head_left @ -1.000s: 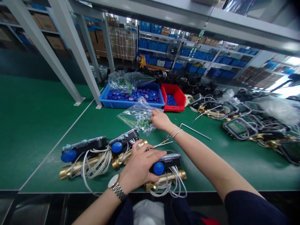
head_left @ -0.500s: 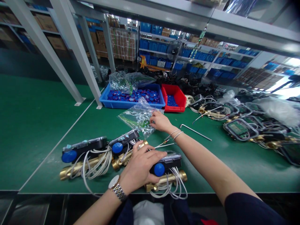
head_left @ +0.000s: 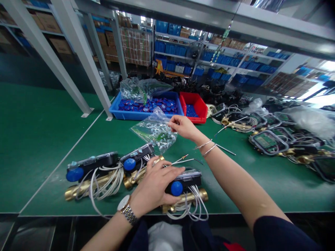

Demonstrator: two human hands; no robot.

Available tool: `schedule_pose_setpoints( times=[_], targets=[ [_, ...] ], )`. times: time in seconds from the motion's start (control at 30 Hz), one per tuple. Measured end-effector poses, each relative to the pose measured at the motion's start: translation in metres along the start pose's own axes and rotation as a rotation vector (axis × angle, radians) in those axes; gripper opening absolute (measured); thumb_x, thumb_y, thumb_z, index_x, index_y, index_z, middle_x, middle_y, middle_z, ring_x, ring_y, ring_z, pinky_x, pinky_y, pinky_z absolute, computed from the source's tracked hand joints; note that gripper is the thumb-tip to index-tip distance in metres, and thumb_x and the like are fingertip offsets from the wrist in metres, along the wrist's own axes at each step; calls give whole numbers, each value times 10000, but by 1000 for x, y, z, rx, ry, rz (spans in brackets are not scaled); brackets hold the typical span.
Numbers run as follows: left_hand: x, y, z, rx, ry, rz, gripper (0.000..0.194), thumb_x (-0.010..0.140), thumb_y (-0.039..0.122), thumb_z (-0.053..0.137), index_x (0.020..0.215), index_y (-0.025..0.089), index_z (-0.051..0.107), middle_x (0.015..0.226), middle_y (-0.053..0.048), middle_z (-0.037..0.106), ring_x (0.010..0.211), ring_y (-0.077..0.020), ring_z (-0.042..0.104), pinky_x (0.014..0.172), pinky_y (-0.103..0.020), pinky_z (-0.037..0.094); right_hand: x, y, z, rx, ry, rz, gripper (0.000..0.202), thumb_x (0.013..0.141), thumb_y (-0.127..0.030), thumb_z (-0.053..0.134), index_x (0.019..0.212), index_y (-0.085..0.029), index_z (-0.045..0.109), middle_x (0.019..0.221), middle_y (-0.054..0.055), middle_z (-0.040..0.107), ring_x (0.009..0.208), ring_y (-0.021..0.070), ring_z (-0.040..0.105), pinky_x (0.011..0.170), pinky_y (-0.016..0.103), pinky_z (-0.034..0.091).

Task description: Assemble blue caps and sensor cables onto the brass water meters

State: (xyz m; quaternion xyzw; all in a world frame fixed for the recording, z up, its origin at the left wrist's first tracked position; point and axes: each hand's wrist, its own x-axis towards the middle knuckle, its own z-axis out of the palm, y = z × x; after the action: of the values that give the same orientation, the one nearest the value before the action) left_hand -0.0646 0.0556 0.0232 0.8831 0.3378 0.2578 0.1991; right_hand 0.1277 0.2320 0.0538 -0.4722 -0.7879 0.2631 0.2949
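My left hand (head_left: 155, 183) grips the nearest water meter (head_left: 187, 181), fingers over its black housing and thumb in front. This meter has a brass pipe body, a blue round cap and looped white cables. My right hand (head_left: 183, 127) is pinched closed at the right edge of a clear plastic bag (head_left: 154, 130); what lies between the fingertips is too small to make out. The bag holds small pale pieces and a green strip. Two similar meters lie to the left: one far-left meter (head_left: 92, 174) and a middle meter (head_left: 137, 164), partly behind my left hand.
Behind the bag stand a blue tray (head_left: 146, 115) of blue discs and a red bin (head_left: 195, 116) of small blue parts. A hex key (head_left: 226, 150) lies partly behind my right wrist. Several open-topped meters (head_left: 269, 143) crowd the right side. Metal posts (head_left: 83, 59) rise at left.
My right hand has moved slightly up and to the right, from over the bag's contents to its edge. My left hand keeps its hold on the meter.
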Motion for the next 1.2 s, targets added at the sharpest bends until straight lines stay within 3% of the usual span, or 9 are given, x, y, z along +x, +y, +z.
schedule_pose_setpoints(
  times=[0.13, 0.23, 0.33, 0.5, 0.6, 0.7, 0.9, 1.1, 1.2],
  targets=[
    [2, 1, -17, -37, 324, 7, 870, 751, 689, 713, 1451, 244, 451, 1409, -128, 572, 1266, -282, 536, 1103, -457, 376, -48, -45, -21, 27, -44, -100, 173, 917, -314, 616, 810, -178, 620, 752, -14, 655, 708, 124, 583, 671, 243, 435],
    [9, 6, -28, 154, 516, -118, 559, 925, 497, 627, 1411, 247, 510, 1321, -108, 633, 1172, -265, 576, 1078, -476, 360, -89, -81, -27, 101, -136, -197, 145, 945, -283, 597, 838, -193, 639, 797, -22, 660, 753, 120, 591, 727, 245, 452],
    [14, 11, -33, 269, 443, -163, 184, 986, 332, 568, 1092, 292, 712, 901, -4, 732, 898, -215, 593, 994, -482, 319, -119, -92, -34, 112, -97, -166, 143, 965, -279, 577, 855, -212, 641, 817, -20, 672, 762, 127, 605, 738, 252, 461],
    [10, 20, -33, 294, 388, -189, 220, 993, 316, 545, 875, 258, 723, 729, 12, 676, 802, -203, 547, 871, -437, 294, -153, -49, -54, -252, 107, 50, 97, 952, -237, 579, 880, -213, 639, 828, 18, 670, 818, 182, 592, 769, 304, 434],
    [12, 29, -26, 296, 370, -186, 234, 994, 306, 534, 849, 241, 705, 743, 10, 678, 792, -198, 545, 868, -428, 290, -168, -36, -56, -287, 36, 131, 188, 919, -248, 634, 1105, -220, 631, 840, 22, 664, 867, 207, 586, 811, 325, 434],
    [21, 42, -14, 254, 307, -159, 232, 997, 313, 529, 850, 236, 690, 775, 9, 687, 812, -197, 555, 890, -430, 290, -176, -52, -47, 14, -119, 100, 395, 920, -263, 646, 1296, -231, 529, 802, -26, 603, 753, 152, 561, 727, 270, 442],
    [26, 51, -9, 235, 277, -145, 226, 1001, 297, 517, 855, 232, 676, 798, 3, 691, 831, -200, 570, 917, -442, 304, -172, -71, -45, 141, 39, 43, 83, 891, -217, 681, 822, -173, 699, 679, -40, 528, 588, 87, 416, 567, 251, 310],
    [7, 40, -5, 230, 338, -205, 137, 979, 327, 572, 981, 255, 689, 946, -9, 728, 931, -223, 605, 929, -448, 332, -166, -29, -71, 257, 191, 96, 121, 863, -289, 732, 915, -191, 782, 667, -45, 475, 573, 92, 354, 555, 278, 259],
    [1, 41, 7, 196, 253, -173, 418, 883, 480, 692, 1221, 243, 627, 1197, -70, 686, 1135, -286, 568, 1002, -478, 342, -165, -18, -71, 211, 149, 17, 79, 903, -217, 663, 881, -181, 730, 775, -17, 536, 666, 107, 450, 619, 271, 327]
  ],
)
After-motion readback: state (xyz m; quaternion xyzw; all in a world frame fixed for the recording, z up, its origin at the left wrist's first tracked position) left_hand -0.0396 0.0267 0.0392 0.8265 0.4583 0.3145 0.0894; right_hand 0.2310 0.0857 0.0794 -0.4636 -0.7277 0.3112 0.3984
